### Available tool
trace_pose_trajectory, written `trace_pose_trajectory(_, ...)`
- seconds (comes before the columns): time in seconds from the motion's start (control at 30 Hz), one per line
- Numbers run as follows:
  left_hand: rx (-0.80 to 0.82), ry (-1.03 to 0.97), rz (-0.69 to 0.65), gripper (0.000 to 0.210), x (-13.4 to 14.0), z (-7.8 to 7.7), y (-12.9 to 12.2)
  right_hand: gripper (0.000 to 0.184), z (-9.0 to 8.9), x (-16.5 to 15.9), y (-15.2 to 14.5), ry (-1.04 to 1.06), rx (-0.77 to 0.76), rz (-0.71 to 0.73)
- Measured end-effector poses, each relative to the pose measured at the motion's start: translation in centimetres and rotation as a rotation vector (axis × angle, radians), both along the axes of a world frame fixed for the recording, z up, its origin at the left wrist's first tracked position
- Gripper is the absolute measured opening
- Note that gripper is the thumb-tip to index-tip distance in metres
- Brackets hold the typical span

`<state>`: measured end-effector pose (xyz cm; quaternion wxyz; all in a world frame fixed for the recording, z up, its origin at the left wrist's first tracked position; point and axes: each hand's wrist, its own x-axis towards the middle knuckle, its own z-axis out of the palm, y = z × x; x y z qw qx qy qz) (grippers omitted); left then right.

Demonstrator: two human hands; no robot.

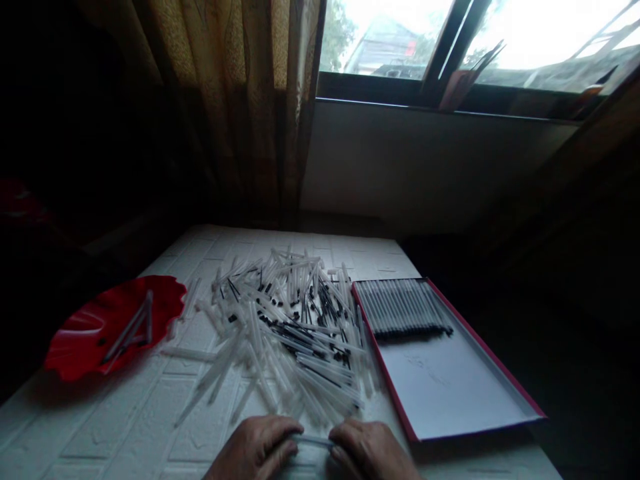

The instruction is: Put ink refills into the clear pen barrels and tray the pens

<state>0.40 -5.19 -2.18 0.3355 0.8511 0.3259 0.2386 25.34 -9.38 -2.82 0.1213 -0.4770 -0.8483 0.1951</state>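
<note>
My left hand [260,448] and my right hand [367,450] are at the near edge of the table, fingers closed on opposite ends of one thin, clear pen tube [314,440]. It lies level between them, with only its middle showing. Just beyond the hands spreads a loose pile of clear pen barrels [270,373], mixed with dark ink refills [300,339] and small black caps. To the right, a shallow red-edged box lid [450,393] holds a neat row of pens [405,307], their black ends toward me.
A red scalloped bowl [75,343] with a few pen parts stands at the left of the white brick-patterned table [125,427]. Behind the table hang brown curtains [240,100] beside a window [390,40]. A holder with thin sticks [455,87] stands on the sill.
</note>
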Motion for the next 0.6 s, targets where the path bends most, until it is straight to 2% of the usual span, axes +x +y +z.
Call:
trace_pose_trajectory(0.13,-0.048,0.046,-0.021,0.019,0.0,0.5,0.5,0.008,-1.9,-0.4,-0.2,-0.047,0.108,0.006)
trace_pose_trajectory(0.23,-0.072,0.059,-0.001,0.018,0.0,0.5,0.6,0.009,-2.6,-0.6,-0.3,-0.038,0.230,0.007)
trace_pose_trajectory(0.6,-0.157,0.103,-0.047,0.017,-0.1,0.6,1.1,0.025,-2.0,-1.4,0.2,0.006,0.384,0.015)
